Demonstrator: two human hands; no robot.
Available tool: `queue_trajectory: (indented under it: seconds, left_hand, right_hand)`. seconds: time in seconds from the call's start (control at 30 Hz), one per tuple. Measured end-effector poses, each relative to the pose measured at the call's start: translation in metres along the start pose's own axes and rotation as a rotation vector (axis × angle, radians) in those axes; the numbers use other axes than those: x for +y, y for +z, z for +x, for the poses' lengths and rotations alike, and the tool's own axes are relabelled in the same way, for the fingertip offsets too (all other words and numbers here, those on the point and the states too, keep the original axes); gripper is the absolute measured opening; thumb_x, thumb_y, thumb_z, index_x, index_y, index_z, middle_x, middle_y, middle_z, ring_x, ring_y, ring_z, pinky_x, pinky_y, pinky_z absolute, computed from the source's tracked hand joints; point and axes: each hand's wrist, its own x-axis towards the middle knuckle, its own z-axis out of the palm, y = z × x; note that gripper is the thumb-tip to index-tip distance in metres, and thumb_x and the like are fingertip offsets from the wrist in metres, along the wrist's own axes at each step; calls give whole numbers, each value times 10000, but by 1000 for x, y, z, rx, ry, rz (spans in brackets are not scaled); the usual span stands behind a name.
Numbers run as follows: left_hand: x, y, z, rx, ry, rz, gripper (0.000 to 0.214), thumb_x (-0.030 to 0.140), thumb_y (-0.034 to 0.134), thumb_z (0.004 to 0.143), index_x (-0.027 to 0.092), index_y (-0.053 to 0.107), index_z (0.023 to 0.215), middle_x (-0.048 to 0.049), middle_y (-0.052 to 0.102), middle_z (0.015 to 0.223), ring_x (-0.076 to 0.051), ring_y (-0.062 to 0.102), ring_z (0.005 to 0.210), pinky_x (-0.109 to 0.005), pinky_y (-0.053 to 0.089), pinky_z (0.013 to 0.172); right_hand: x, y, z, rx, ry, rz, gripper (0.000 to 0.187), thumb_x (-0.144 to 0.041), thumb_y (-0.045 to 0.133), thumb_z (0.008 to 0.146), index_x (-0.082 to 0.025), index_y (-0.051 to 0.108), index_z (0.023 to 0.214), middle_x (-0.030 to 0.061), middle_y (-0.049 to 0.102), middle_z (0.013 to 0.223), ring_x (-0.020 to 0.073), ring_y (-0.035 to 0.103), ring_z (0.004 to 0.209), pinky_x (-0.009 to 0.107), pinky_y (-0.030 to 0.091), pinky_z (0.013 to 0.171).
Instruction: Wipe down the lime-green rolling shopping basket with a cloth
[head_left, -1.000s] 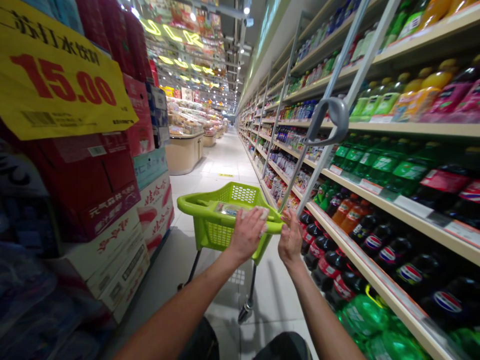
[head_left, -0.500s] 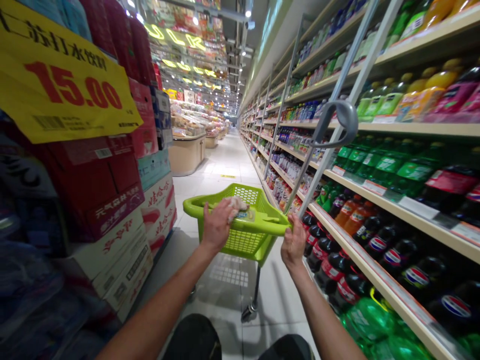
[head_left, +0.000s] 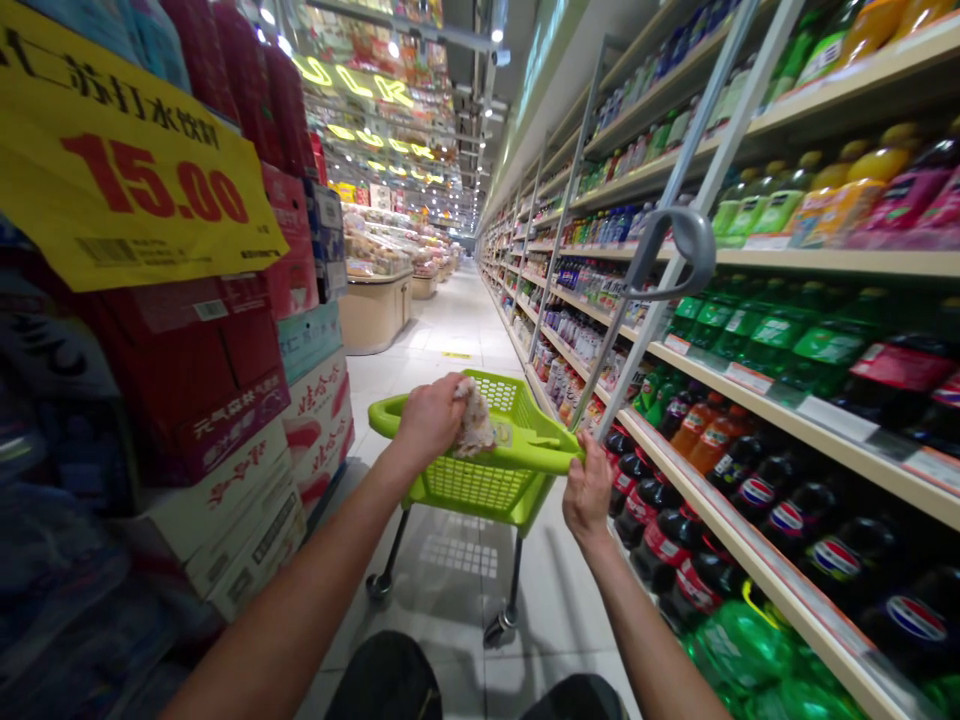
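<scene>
A green plastic shopping cart [head_left: 480,495] stands in front of me in the aisle. My left hand [head_left: 431,420] is closed on a crumpled, pale, speckled cloth [head_left: 474,418], which lies against the cart's handle bar. The right end of that bar is gripped by my right hand [head_left: 587,490], its fingers wrapped over the corner. Just past my right hand a thin pole slants up to a grey loop handle [head_left: 671,250]; its lower end is hidden behind the cart and my hand.
Shelves of drink bottles [head_left: 780,330] line the right side closely. At left rise stacked drink cartons [head_left: 240,480] under a yellow price sign [head_left: 150,190]. A goods counter [head_left: 375,310] stands farther off, and the tiled floor [head_left: 442,380] runs ahead.
My left hand has moved slightly up with the cloth, which now hangs lower over the bar, nearer its middle. My right hand stays at the bar's corner.
</scene>
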Motion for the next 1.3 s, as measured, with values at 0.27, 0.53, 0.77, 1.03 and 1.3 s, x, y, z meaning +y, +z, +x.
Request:
queue_trajectory:
  seconds: [0.27,0.53,0.77,1.03,1.3]
  left_hand:
    - [3,49,-43,-25,279,48,532,294,606,697,172,441,1187,-117,467,1268,-267,411,1159,-457,310,964]
    - [-16,34,-47,1,422,-201,243,144,465,768,208,590,966,-62,601,1020,-185,531,961,-370,423,863]
    - [23,68,-56,85,582,-120,288,156,424,812,163,560,1065,-94,568,1159,-194,488,1095,-363,402,922]
    - [-9,56,-43,193,253,-70,330,112,393,800,166,554,1084,-90,579,1143,-187,504,1087,-376,415,932]
    - [45,95,-54,137,604,-54,246,187,442,827,156,584,1025,-86,603,1112,-205,527,1063,-364,442,907]
  right_hand:
    - [3,-6,0,-34,-41,1,431,-309,264,873,-161,364,1266,116,541,1155,233,486,1077,454,356,893]
    - [-6,-2,-5,-17,-62,8,411,-299,271,871,-174,389,1244,110,532,1156,229,472,1076,443,359,892]
    - [-1,-3,-4,-32,-101,-4,404,-300,275,872,-157,404,1227,116,542,1142,227,486,1044,435,366,882]
    - [-8,-2,-6,-54,-96,43,415,-299,278,869,-175,381,1252,102,543,1153,217,474,1081,427,354,905]
    - [-7,-6,-2,-51,-69,54,456,-316,237,876,-149,319,1292,95,591,1072,216,515,1033,436,326,907]
